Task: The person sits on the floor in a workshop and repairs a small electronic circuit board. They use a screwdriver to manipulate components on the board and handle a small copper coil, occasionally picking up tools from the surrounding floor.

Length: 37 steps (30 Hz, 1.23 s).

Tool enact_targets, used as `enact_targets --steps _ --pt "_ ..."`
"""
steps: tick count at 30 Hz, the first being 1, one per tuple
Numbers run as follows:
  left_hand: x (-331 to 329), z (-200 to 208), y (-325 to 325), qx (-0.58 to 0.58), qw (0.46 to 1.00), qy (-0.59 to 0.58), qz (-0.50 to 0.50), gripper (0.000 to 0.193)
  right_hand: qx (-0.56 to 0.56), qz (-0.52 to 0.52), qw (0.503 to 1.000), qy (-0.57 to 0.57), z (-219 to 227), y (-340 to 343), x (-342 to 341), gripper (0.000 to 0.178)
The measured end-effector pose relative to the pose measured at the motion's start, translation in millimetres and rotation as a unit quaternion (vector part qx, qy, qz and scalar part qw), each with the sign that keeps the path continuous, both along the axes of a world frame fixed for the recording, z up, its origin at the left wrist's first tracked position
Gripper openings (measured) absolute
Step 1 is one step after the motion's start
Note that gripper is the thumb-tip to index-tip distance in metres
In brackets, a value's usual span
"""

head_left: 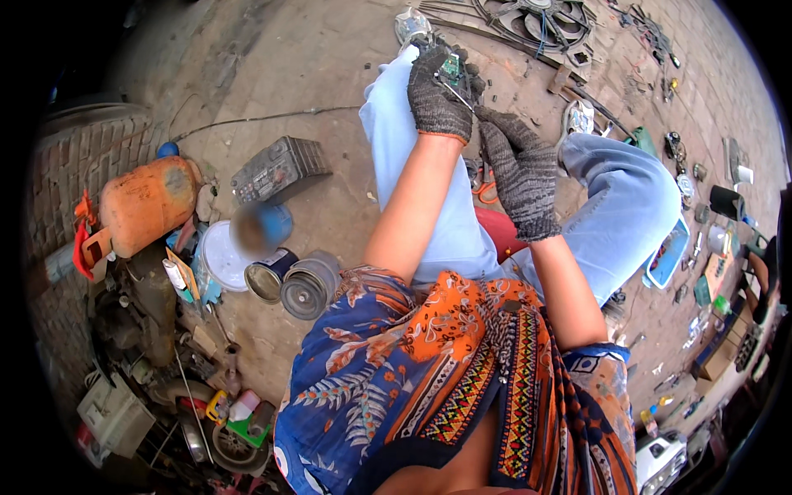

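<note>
Both my hands wear dark grey knitted gloves and meet over my left knee. My left hand (441, 103) is closed around a small green circuit board (451, 66), palm side up, and its fingers partly cover the board. My right hand (521, 169) lies just to the right and nearer to me. Its fingertips pinch a thin metal rod-like tool (455, 92), whose far end reaches across the left palm to the board's near edge. The tool's exact kind is too small to make out.
Orange-handled scissors (485, 191) lie between my legs. A battery-like black box (279, 169), an orange gas cylinder (150, 202) and open tins (268, 276) stand at left. A fan assembly (536, 16) lies ahead, with scattered tools and parts at right.
</note>
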<state>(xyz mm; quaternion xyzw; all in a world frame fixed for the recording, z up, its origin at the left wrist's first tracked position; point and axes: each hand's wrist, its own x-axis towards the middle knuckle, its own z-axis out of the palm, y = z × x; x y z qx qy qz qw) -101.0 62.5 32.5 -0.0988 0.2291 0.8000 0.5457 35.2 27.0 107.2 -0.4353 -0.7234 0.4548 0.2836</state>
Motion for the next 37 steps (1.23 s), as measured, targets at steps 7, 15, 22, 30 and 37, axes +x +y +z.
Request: enact_targets --steps 7,15,22,30,37 --pt "0.8 -5.0 2.9 0.007 0.999 -0.026 -0.027 0.038 0.161 0.02 0.977 -0.137 9.8 1.0 -8.3 0.024" --pt "-2.4 -8.5 6.9 -0.008 1.0 -0.025 -0.011 0.042 0.094 0.056 0.984 -0.14 4.2 19.8 -6.9 0.028" --pt "22.8 -26.2 -3.0 0.022 0.996 0.069 0.059 0.017 -0.065 0.021 0.997 -0.047 -23.0 22.2 -9.2 0.038" --pt "27.9 -0.8 -15.5 0.189 0.981 -0.017 0.028 0.026 -0.164 -0.077 0.98 0.076 35.1 13.5 10.1 0.029" --pt "24.9 0.5 -16.9 0.122 0.984 0.12 0.053 0.055 -0.038 0.074 0.991 -0.103 46.6 -8.4 27.1 0.034"
